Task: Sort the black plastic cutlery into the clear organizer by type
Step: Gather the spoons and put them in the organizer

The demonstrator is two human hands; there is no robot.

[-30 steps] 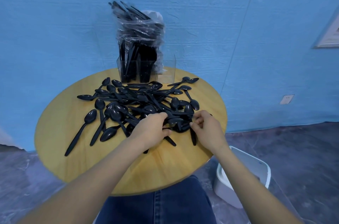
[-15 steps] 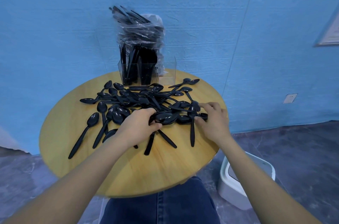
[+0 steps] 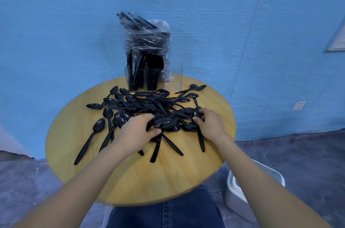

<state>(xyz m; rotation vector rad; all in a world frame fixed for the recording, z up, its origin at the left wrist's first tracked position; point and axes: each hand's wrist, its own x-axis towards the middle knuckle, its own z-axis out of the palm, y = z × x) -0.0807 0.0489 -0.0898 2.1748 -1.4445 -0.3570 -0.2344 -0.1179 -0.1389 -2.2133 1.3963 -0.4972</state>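
Observation:
A heap of black plastic spoons [image 3: 149, 105] covers the middle of a round wooden table [image 3: 130, 177]. My left hand [image 3: 137, 131] grips a bunch of spoons at the heap's near edge, fingers curled round them. My right hand [image 3: 210, 124] is at the heap's right side, its fingers curled over a few spoons there. The clear organizer [image 3: 153, 78] stands at the table's far edge. Its left and middle compartments hold upright black cutlery; its right compartment looks empty.
A clear plastic bag of black cutlery [image 3: 145, 37] stands behind the organizer against the blue wall. A white bin [image 3: 252, 186] sits on the floor to the right of the table. My knee in blue jeans [image 3: 164, 212] is under the near edge.
Both hands have drawn a bunch of spoons together at the near side of the heap. The right hand has shifted outward to the right, and the left hand closed round the bunch.

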